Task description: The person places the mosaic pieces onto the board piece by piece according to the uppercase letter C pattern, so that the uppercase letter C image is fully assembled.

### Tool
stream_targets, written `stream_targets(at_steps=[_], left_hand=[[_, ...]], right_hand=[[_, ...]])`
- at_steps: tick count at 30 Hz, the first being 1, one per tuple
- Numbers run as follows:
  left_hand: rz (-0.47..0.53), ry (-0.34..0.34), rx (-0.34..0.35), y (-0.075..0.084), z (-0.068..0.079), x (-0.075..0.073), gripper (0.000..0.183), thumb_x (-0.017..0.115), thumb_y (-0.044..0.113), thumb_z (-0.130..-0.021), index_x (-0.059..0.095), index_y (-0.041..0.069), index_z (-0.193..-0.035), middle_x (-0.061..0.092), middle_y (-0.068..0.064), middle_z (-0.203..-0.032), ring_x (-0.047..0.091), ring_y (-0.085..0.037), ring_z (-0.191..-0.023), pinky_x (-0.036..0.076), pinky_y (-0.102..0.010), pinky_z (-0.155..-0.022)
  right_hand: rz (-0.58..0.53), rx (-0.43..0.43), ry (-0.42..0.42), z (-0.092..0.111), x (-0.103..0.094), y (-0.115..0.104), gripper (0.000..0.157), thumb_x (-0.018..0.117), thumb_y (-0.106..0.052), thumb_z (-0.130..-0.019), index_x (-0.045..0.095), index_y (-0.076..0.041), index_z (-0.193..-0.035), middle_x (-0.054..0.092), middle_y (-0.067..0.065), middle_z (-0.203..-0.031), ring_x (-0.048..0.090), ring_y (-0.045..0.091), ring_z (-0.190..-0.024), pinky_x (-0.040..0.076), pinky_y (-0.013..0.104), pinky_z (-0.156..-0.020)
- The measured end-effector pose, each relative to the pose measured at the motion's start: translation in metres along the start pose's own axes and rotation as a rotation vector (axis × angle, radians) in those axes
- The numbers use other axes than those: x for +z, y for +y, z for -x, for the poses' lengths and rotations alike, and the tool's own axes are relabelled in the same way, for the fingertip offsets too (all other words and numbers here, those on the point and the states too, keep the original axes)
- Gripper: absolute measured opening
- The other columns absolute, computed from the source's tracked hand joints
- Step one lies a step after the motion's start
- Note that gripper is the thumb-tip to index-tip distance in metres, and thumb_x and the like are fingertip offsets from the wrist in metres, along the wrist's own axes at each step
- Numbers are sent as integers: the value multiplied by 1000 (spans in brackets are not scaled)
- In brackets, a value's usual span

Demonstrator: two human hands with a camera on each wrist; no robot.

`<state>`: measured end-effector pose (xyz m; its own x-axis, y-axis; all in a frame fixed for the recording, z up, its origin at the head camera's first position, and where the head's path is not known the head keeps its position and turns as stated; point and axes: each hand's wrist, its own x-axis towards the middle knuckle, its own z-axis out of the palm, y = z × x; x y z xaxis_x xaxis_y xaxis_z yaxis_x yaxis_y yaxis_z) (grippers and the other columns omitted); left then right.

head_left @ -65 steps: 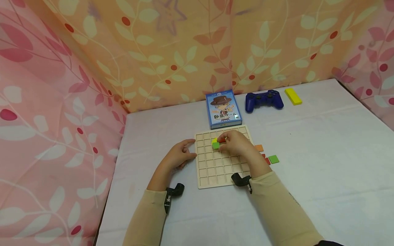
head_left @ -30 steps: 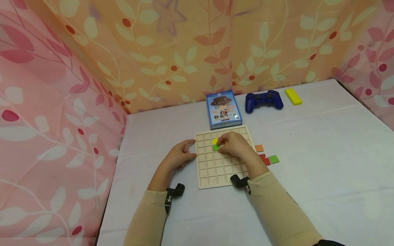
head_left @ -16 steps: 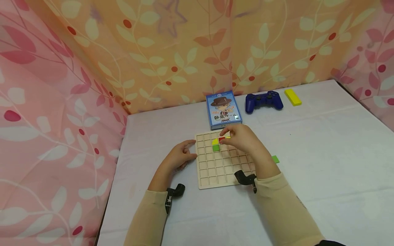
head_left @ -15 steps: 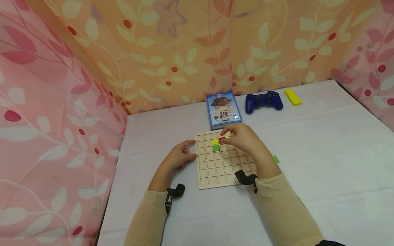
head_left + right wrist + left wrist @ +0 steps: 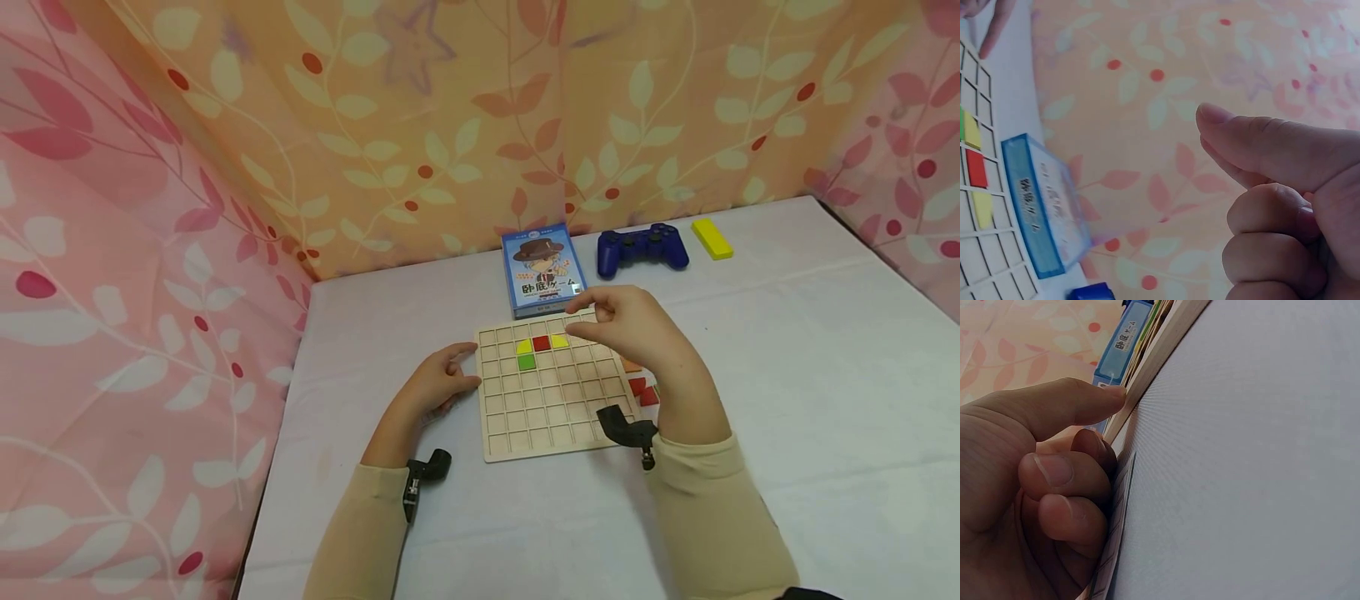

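Observation:
A pale wooden grid board (image 5: 525,417) lies on the table. In its upper rows sit a red square tile (image 5: 542,343), two rounded yellow tiles, one left (image 5: 524,347) and one right (image 5: 559,342) of it, and a green square tile (image 5: 527,362) under the left yellow one. My left hand (image 5: 435,379) touches the board's left edge with extended index finger and thumb, its other fingers bent. Over the board's upper right corner, my right hand (image 5: 637,329) is raised with thumb and index finger apart and nothing between them.
Beside the board's right edge lie an orange tile (image 5: 632,365) and red tiles (image 5: 637,386), partly behind the right wrist. Behind the board stand a blue game box (image 5: 543,267), a dark blue game controller (image 5: 642,248) and a yellow block (image 5: 712,239). Patterned curtains (image 5: 420,125) enclose the table.
The green tile has been let go into a cell below the left yellow tile. My right hand has lifted off and moved right, uncovering the red and right yellow tiles. The left hand stays put.

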<state>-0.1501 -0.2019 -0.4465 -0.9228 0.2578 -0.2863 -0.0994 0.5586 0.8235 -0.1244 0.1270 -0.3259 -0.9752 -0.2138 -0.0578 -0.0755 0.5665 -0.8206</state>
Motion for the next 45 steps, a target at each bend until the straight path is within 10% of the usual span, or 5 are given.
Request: stream_targets(at_steps=[25, 45], left_hand=[[32, 9, -25, -6, 0, 2, 66, 81, 24, -90, 53, 29, -150, 53, -3, -61, 41, -15, -39, 35, -28, -38], [94, -4, -29, -5, -1, -1, 67, 82, 21, -89, 54, 28, -149, 53, -3, -63, 41, -14, -40, 34, -28, -38]], right_hand=[[-21, 28, 205, 38, -66, 42, 42, 79, -34, -93, 69, -10, -126, 26, -3, -65, 30, 16, -61, 29, 36, -56], [-171, 334, -234, 34, -69, 127, 53, 76, -16, -91, 59, 3, -137, 43, -6, -66, 34, 12, -55, 28, 27, -50]])
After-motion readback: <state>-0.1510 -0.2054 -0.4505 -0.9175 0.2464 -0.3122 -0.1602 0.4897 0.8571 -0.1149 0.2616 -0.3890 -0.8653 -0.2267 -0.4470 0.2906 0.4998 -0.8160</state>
